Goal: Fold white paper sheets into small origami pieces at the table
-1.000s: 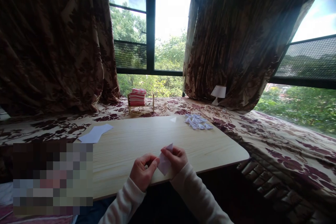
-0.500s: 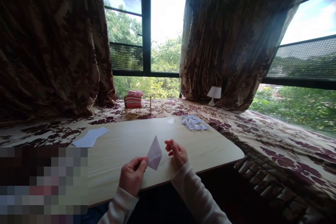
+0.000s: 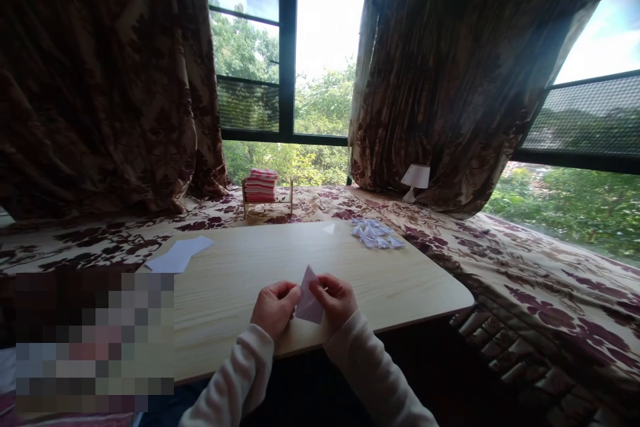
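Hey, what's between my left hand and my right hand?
In the head view, a paper is between your left hand and right hand, its tip pointing up.

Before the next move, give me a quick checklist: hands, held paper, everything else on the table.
1. Right hand gripping the held paper: ok, pinched at its right side.
2. Left hand gripping it: cannot tell; fingertips at its left edge.
3. Point up: ok.
4. Crease sharpness: cannot tell, too small.
5. Folded pieces apart from hands: ok, clustered at the table's far right.
6. Flat sheets apart from hands: ok, far left.
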### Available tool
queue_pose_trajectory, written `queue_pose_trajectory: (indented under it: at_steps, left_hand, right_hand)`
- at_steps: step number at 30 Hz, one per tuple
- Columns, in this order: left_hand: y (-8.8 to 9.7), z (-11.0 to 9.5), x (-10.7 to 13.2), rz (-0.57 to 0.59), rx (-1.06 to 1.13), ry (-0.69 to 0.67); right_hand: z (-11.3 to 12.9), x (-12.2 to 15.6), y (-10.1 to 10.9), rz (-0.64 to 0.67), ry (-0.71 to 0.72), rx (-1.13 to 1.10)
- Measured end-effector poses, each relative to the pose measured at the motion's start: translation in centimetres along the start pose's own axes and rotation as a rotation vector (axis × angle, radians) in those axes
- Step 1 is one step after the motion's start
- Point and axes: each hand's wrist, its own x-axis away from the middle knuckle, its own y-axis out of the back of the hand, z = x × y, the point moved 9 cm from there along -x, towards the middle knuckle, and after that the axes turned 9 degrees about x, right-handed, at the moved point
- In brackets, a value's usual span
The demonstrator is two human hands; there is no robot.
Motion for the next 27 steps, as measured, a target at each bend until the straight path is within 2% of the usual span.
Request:
queue_pose_trajectory:
  at_steps: [6,14,19,27]
  left_hand:
    - [0.1,0.6,-0.5,-0.024,0.028,0.015]
    - [0.3,1.3,-0.6,-0.022,0.118,0.052]
    - [0.3,1.5,-0.5,0.041,0.188,0.104]
    - [0.2,1.9,-0.6,0.121,0.217,0.075]
  right_hand:
    - [0.8,0.2,-0.1,-0.012,0.116,0.112]
    - [4.3,1.4,-0.3,-0.068,0.365,0.348]
    - [4.4,1.5,-0.7,-0.043,0.403,0.411]
    - [4.6,1.4,-0.9,-0.036,0.392,0.450]
